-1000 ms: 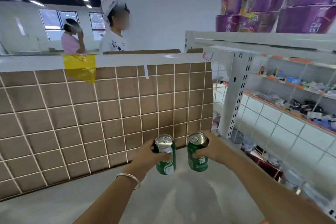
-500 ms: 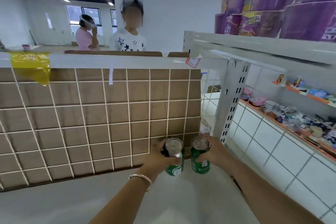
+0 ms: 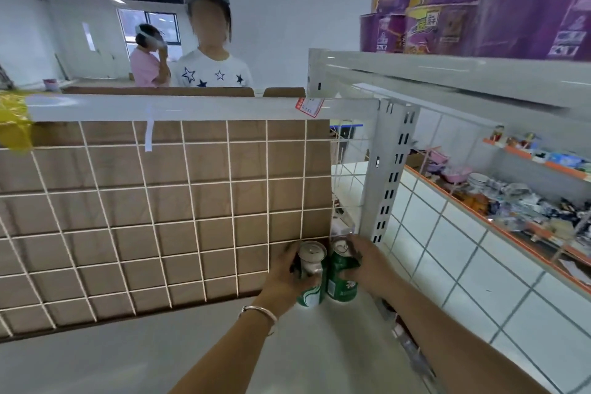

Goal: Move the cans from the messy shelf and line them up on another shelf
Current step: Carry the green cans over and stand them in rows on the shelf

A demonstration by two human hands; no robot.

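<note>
Since a moment ago both cans came down toward the wire grid [image 3: 160, 201]. Your left hand [image 3: 281, 278] grips the left can [image 3: 311, 280], your right hand [image 3: 369, 269] grips the right can [image 3: 340, 280], side by side low at the white shelf [image 3: 160, 361]. Releasing them is still left.

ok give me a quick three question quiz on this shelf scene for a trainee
1. True or false: the left hand grips the left green can and the right hand grips the right green can.
2. The cans are near which part of the wire grid panel? A its lower right corner; B its far left end; C its top edge.
3. Fill in: the tubs on the top shelf are ____.
Key: 1 true; 2 A; 3 purple.
</note>
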